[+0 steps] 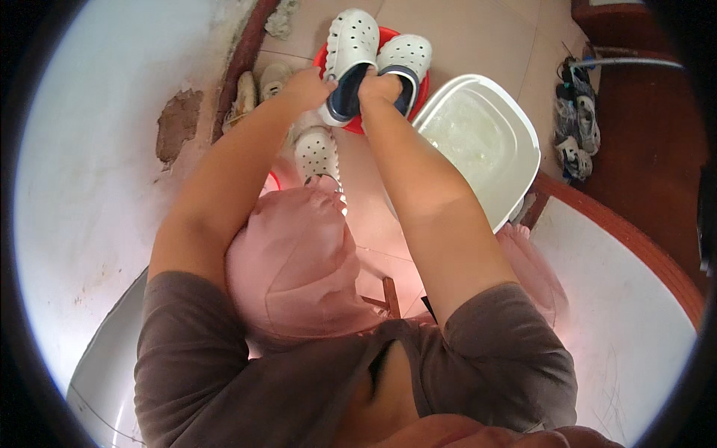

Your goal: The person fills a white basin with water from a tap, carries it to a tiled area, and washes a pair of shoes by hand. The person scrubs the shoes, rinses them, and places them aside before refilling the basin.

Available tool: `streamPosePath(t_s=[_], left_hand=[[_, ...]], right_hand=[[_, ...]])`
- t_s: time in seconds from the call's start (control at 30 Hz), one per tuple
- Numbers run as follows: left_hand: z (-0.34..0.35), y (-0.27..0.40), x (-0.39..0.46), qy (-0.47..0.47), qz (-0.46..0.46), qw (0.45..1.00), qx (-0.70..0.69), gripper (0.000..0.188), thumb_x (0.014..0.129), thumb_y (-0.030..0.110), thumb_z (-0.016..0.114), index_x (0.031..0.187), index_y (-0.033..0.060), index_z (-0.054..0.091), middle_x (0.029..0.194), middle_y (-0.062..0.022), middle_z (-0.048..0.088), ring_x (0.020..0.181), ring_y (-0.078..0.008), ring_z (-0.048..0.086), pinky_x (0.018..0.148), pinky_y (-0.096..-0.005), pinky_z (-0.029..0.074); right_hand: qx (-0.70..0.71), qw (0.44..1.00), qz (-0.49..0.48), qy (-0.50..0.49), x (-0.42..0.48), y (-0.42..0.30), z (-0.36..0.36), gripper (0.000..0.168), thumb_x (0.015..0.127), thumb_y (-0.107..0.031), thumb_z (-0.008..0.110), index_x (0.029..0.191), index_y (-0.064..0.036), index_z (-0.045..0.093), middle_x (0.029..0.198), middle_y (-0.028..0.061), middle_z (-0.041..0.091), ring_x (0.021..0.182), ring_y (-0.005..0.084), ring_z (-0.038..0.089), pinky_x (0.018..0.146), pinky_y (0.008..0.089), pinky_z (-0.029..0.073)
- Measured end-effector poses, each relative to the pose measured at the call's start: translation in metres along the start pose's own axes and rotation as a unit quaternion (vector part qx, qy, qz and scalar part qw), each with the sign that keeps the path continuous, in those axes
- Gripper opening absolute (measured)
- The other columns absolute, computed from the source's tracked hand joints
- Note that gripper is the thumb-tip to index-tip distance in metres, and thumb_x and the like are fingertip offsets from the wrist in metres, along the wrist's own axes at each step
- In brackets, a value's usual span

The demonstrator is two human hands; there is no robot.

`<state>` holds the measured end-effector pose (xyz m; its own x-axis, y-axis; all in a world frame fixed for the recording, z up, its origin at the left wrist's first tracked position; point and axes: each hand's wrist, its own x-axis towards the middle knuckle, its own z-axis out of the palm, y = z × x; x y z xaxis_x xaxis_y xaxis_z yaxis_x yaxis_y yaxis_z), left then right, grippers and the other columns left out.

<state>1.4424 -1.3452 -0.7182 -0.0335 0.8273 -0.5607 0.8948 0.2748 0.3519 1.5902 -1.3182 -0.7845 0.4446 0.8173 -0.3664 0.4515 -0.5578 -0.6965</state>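
Observation:
Two white perforated clogs with dark navy insides are side by side over a red plastic basin point(421, 103). My left hand point(309, 88) is at the outer side of the left clog point(353, 38), its thumb on the rim near the heel strap. Between the two shoes, my right hand point(381, 88) grips the left clog's inner edge and also touches the right clog point(408, 51). Its fingertips are hidden. Beside the basin stands a white plastic tub point(476, 134) holding cloudy water with some foam.
My left foot wears another white clog point(317, 152). Light-coloured shoes point(274, 79) sit along the left wall, where plaster has peeled point(179, 126). Several shoes point(580, 126) lie at the right, by a reddish-brown surface point(638, 151). Part of a wooden stool point(390, 297) shows beneath me.

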Motion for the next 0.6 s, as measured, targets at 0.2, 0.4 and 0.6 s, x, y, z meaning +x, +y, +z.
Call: streamPosePath(t_s=[0.2,0.4,0.6], left_hand=[[-0.006,0.001,-0.008,0.042,0.028,0.998,0.041,0.055,0.086,0.044,0.057,0.117,-0.0010,0.057,0.111,-0.0258,0.060,0.107,-0.0398,0.057,0.093,-0.0450,0.043],[-0.055,0.053,-0.044,0.085,0.136,0.986,0.039,0.059,0.085,0.046,0.058,0.122,-0.0005,0.055,0.114,-0.0225,0.061,0.108,-0.0364,0.057,0.094,-0.0406,0.044],[-0.083,0.109,-0.084,0.091,0.192,0.975,0.059,0.058,0.084,0.045,0.059,0.122,0.0019,0.057,0.115,-0.0215,0.062,0.107,-0.0345,0.059,0.093,-0.0394,0.046]], right_hand=[[0.057,0.973,0.044,-0.218,-0.035,0.011,-0.049,0.055,0.083,-0.024,0.068,0.116,0.017,0.052,0.117,0.0281,0.057,0.106,0.0324,0.059,0.090,0.0379,0.044],[0.134,0.928,-0.142,-0.318,-0.071,0.040,-0.145,0.059,0.091,-0.012,0.056,0.141,0.004,0.031,0.146,0.0181,0.034,0.132,0.0256,0.038,0.105,0.0322,0.033],[0.142,0.948,-0.196,-0.206,-0.100,0.029,-0.231,0.047,0.088,-0.014,0.060,0.131,0.000,0.049,0.149,0.0176,0.031,0.137,0.0274,0.032,0.111,0.0333,0.027]])
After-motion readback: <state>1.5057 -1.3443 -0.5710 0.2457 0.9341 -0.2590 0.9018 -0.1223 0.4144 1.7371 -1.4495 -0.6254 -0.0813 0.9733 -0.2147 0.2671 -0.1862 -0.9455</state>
